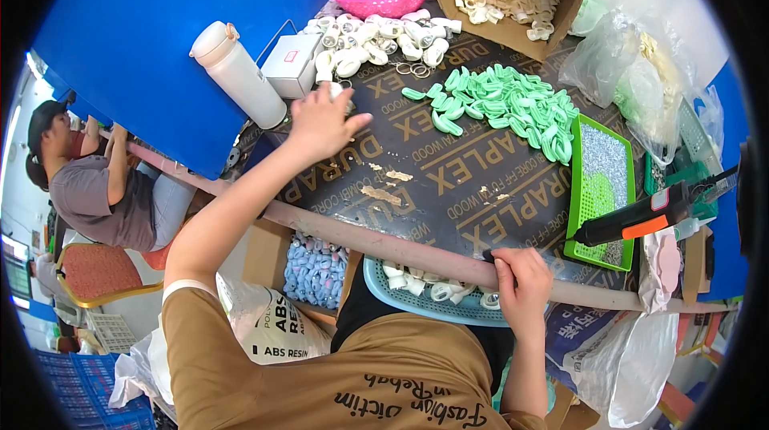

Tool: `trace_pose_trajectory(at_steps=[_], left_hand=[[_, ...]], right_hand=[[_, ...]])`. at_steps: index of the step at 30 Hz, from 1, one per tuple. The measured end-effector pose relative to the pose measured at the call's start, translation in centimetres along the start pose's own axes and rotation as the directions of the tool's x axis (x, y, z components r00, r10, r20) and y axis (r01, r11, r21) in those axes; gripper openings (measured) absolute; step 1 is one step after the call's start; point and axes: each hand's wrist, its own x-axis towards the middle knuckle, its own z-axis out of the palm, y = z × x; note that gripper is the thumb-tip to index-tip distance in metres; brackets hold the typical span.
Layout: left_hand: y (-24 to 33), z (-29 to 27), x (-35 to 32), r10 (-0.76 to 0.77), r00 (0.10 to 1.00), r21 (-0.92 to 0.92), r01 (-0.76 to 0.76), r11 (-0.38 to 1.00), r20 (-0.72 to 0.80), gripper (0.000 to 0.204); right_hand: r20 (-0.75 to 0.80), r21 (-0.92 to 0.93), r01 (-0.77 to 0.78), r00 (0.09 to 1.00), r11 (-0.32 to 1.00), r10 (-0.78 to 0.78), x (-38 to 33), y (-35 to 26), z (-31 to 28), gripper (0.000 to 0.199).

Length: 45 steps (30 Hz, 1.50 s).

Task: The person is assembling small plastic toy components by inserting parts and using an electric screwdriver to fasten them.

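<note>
My left hand [324, 121] reaches over the left side of the dark printed board table [416, 149], fingers apart, fingertips at the near edge of a heap of white curved plastic parts [372, 41]. Some of these parts hold shiny metal pieces. At the table's front edge, my right hand [525, 282] is closed, with a small dark tip showing beside its thumb; the rest of what it holds is hidden. A pile of mint-green curved plastic pieces [505, 101] lies to the right of the middle. On my lap, a light-blue basket [384, 290] holds more white parts.
A white flask [240, 77] and a small white box [295, 61] stand by the left hand. Farther back are a pink basket [376, 5] and a carton [513, 37] of cream parts. Right: a green tray [573, 213] of small metal bits and a black electric screwdriver [633, 218].
</note>
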Motion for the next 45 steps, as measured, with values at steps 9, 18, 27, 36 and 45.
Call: trace_pose_trajectory(at_steps=[9, 18, 27, 36, 45], left_hand=[[6.9, -5.0, 1.3, 0.567, 0.781, -0.222, -0.62, 0.752, -0.261, 0.03], [-9.2, 0.8, 24.3, -0.476, 0.863, -0.115, 0.497, 0.86, 0.17, 0.074], [-4.3, -0.1, 24.2, -0.108, 0.924, -0.223, 0.2, 0.954, 0.367, 0.094], [-4.1, 1.0, 22.9, -0.035, 0.972, -0.293, 0.104, 0.95, 0.23, 0.082], [1.2, -0.4, 16.7, -0.05, 0.964, -0.239, 0.115, 0.964, 0.261, 0.069]], right_hand=[[0.003, -0.01, -0.005, 1.0, 1.0, 0.005, -0.1, 0.5, -0.2, 0.006], [0.041, 0.003, -0.021, 0.999, 1.0, 0.021, 0.2, 0.0, -0.1, 0.007], [0.011, -0.1, -0.009, 1.0, 0.995, 0.01, -0.7, 1.2, -0.4, 0.01], [0.029, -0.076, 0.046, 0.999, 0.996, -0.044, -0.1, 0.3, 0.0, 0.011], [0.023, -0.051, 0.041, 0.999, 0.998, -0.04, 0.0, -0.2, -0.1, 0.007]])
